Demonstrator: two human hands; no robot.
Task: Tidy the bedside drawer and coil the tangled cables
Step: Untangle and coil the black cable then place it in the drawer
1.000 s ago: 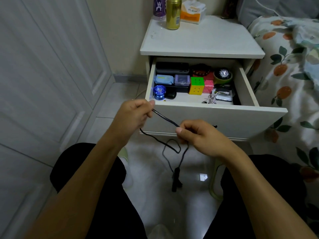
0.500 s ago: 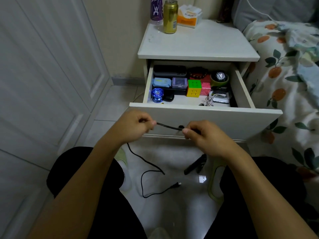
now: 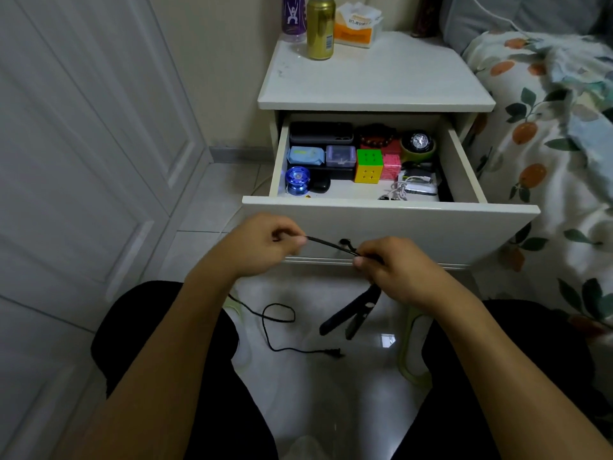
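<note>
Both hands are held in front of the open drawer (image 3: 391,224) of a white bedside cabinet (image 3: 374,81), each pinching the same black cable (image 3: 328,244). The left hand (image 3: 262,247) has its fingers curled with thumb and forefinger closed on the cable, and the right hand (image 3: 398,270) grips it further along, so a short stretch runs taut between them across the drawer front. From the left hand the rest of the cable drops to the tiled floor (image 3: 318,393), makes a loose loop there and ends in a small plug (image 3: 333,353) lying between the person's knees. Below the right hand hangs a black device with two long arms (image 3: 351,313), apparently on the other end of the cable; whether it touches the floor cannot be told. Inside the drawer, a dark case (image 3: 321,132) lies along the back left corner, with a pale blue packet (image 3: 305,156) and a small clear box (image 3: 341,156) just in front of it. A blue yo-yo (image 3: 297,180) and a small black case (image 3: 320,184) sit near the front left corner. A coloured puzzle cube (image 3: 368,166) stands about mid-drawer beside a pink cube (image 3: 391,167), with a bead bracelet (image 3: 376,137) behind them and a watch (image 3: 419,142) toward the back right. A tangled white cable (image 3: 399,190) lies near the front right edge. On the cabinet top, a gold can (image 3: 320,28), a purple bottle (image 3: 293,16) and a tissue pack (image 3: 356,26) stand along the back edge. A floral bedspread (image 3: 547,144) lies to the right.
</note>
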